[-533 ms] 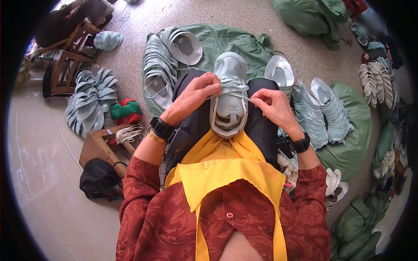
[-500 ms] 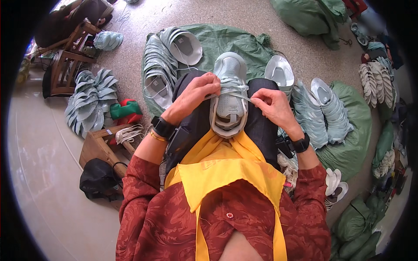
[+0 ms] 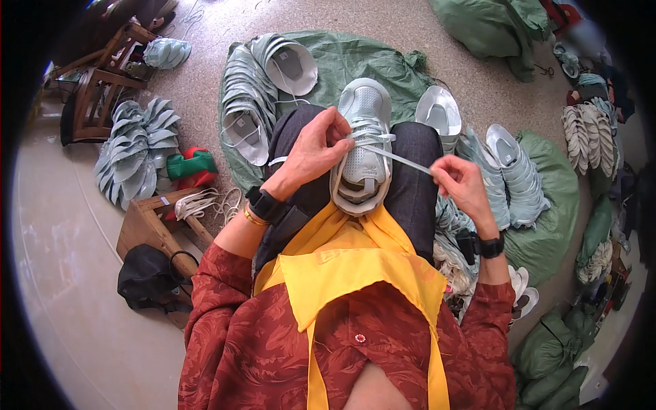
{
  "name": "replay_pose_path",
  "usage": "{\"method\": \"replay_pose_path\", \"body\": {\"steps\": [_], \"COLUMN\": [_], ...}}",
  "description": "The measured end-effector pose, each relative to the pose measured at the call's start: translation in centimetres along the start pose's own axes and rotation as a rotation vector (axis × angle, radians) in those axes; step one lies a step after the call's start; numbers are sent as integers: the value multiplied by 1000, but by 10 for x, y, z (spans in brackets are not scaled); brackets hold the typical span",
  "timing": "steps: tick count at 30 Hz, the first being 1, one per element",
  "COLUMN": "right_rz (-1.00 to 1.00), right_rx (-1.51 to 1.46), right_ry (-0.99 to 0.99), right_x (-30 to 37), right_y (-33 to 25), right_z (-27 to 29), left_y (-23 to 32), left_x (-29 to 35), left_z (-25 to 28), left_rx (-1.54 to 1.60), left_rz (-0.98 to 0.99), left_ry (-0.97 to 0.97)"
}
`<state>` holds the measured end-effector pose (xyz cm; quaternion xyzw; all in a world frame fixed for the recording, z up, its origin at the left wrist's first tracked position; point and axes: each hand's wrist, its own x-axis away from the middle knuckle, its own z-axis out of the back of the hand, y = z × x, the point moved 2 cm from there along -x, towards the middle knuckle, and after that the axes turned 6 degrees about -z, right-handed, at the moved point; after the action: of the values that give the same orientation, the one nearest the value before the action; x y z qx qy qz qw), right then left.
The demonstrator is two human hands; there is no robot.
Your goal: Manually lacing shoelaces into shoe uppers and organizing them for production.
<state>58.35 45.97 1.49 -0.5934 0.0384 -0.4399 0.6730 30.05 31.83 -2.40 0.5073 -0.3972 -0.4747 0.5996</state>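
Observation:
A pale grey-blue sneaker (image 3: 367, 102) rests between my thighs, toe pointing away from me, its opening toward the yellow apron (image 3: 355, 273). My left hand (image 3: 316, 147) is closed at the shoe's left side, thumb and fingertips pinching the shoelace close to the lacing. A pale lace end pokes out beyond the left side of that hand. To the right of the shoe, my right hand (image 3: 462, 183) pinches the other part of the shoelace (image 3: 396, 158). That flat lace runs taut from the lacing across the tongue to my right fingertips.
Nested sneaker uppers (image 3: 244, 89) lie on a green sack (image 3: 335, 58) ahead. More stacked shoes (image 3: 523, 188) sit on a green bag (image 3: 557, 225) at the right. On the left are layered shoe pieces (image 3: 133, 150), a wooden stool (image 3: 147, 225) with white laces, and a black bag (image 3: 147, 277).
My right hand has moved right and slightly down, drawing a longer stretch of lace taut. My left hand has shifted slightly toward the shoe's lacing. The shoe stays between my thighs.

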Motion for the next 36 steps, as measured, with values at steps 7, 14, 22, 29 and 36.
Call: {"method": "replay_pose_path", "body": {"steps": [7, 14, 22, 29, 36], "right_rz": [557, 284, 231, 305, 297], "right_rx": [396, 192, -135, -32, 70], "right_ry": [188, -98, -190, -140, -45], "right_x": [-30, -55, -60, -68, -55], "right_y": [-73, -70, -51, -40, -34], "right_z": [-56, -61, -60, -61, -58], "left_y": [13, 19, 9, 39, 41], "left_x": [11, 12, 10, 22, 49], "left_z": [0, 4, 5, 17, 48], "left_rx": [-77, -128, 58, 403, 425], "left_rz": [26, 70, 88, 143, 191], "left_ry": [82, 66, 27, -10, 16]}}
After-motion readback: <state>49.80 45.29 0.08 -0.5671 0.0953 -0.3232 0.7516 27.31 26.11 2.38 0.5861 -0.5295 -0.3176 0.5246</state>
